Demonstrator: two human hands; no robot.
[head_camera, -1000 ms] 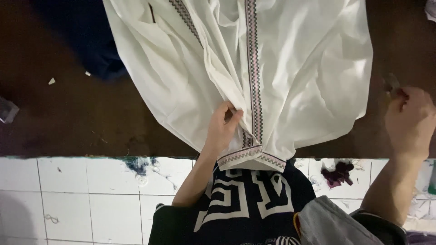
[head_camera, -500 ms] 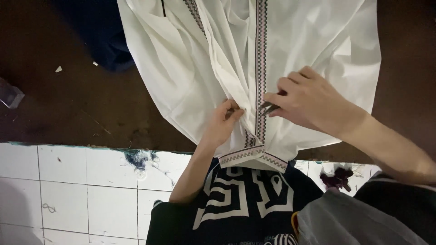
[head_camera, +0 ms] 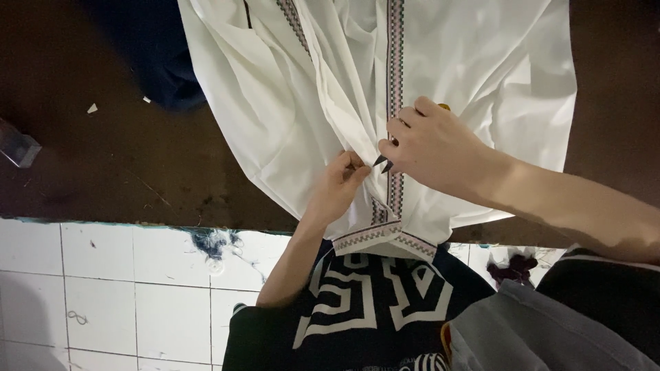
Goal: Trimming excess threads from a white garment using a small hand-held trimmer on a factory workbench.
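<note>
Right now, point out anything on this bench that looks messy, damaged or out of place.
Nothing looks damaged. The white garment lies rumpled, its patterned hem hanging over the edge of the dark table. The left hand pinches its fabric; the right hand holds small snips. Pale scraps dot the table, and thread tangles litter the tiled floor.

A second ago the right hand lay far out at the right edge of the dark tabletop, well apart from the white garment; it has since swung in over the cloth and now sits on the patterned trim band, just beside the left hand. The small dark-tipped tool it holds now points down at the trim, almost touching the left fingertips.
</note>
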